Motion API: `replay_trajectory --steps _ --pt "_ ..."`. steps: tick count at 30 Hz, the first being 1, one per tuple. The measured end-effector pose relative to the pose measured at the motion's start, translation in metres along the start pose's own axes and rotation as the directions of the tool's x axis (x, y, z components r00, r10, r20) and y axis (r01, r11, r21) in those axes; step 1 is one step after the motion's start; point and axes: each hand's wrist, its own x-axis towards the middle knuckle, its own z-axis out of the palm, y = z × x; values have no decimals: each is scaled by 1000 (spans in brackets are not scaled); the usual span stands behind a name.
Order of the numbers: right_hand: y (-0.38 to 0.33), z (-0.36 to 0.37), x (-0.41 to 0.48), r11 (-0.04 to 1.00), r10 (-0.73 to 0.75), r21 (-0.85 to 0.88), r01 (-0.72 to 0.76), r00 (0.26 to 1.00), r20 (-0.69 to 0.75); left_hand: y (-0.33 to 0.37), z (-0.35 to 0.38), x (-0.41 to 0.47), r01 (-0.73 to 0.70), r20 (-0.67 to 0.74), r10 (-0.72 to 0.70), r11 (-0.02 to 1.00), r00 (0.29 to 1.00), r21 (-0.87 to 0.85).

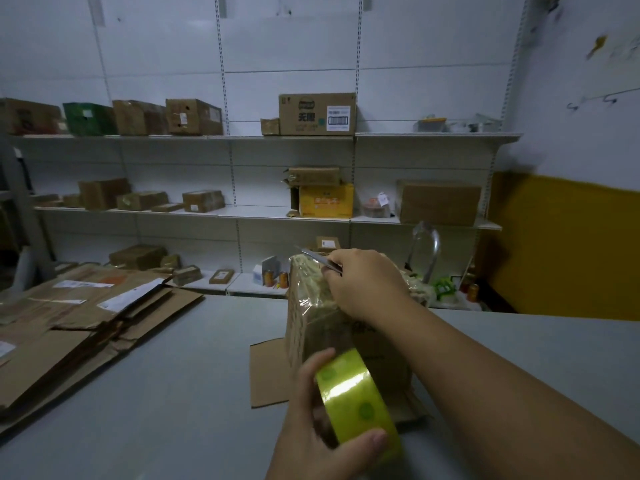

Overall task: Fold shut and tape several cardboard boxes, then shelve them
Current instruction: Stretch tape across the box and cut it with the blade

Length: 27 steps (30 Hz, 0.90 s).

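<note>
Left hand: thumb and fingers curled round the yellow-green tape roll, held against the near face of the upright cardboard box. Right hand: fingers clamped on a thin metal tool at the box's top edge. Box stands on grey table. Flattened cartons lie left of it, stocked wall shelves behind.
</note>
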Motion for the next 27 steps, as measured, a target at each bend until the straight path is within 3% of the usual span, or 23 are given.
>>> replay_trajectory --steps 3,8,12,16,23,25,27 --pt "1 0 1 1000 -3 14 3 1000 1 -3 -8 0 43 83 -44 999 996 16" --pt "3 1 -1 994 -59 87 66 995 -74 -1 -20 16 -79 70 68 982 995 169" --pt "10 0 -9 948 -128 260 185 967 -223 -7 -21 20 -56 68 45 984 997 171" --pt "13 -3 -8 853 -56 474 218 942 -332 -7 -24 25 -97 81 84 978 993 184" --pt "15 -22 -11 644 91 754 130 966 -244 -6 -30 34 -38 106 26 993 994 109" --pt "17 -35 -14 657 43 743 129 977 -207 -4 -28 35 -57 75 49 993 996 106" --pt "18 -46 -25 766 -117 620 170 985 -125 -5 -29 35 -52 53 48 995 997 84"
